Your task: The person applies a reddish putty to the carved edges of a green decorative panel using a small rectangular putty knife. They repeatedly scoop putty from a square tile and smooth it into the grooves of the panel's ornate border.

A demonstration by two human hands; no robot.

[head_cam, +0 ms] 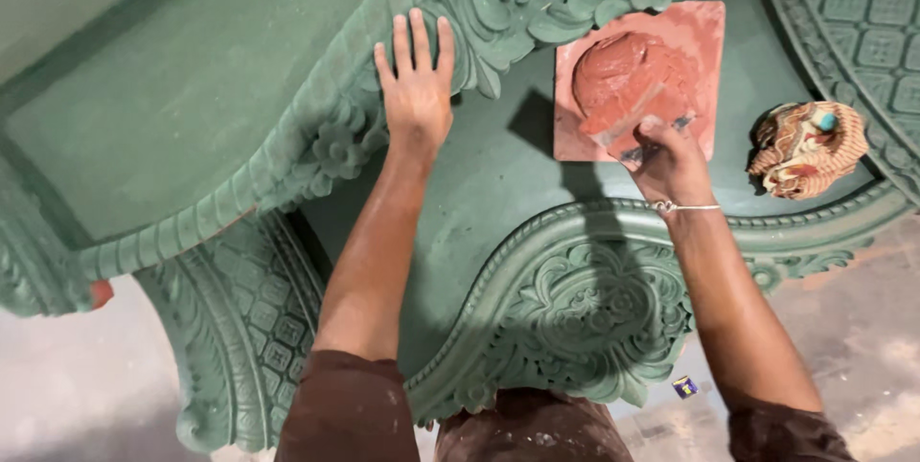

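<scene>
Head view: green carved frame (575,299) fills the picture, ornate floral relief throughout; bare concrete floor (862,328) at lower right. Red putty (623,74) mounded on square red board (695,35), upper right. Right hand (671,160) gripping scraper (628,122) pressed into putty. Left hand (417,88) flat, fingers spread, on carved edge. Crumpled rag (805,150) at right.
</scene>
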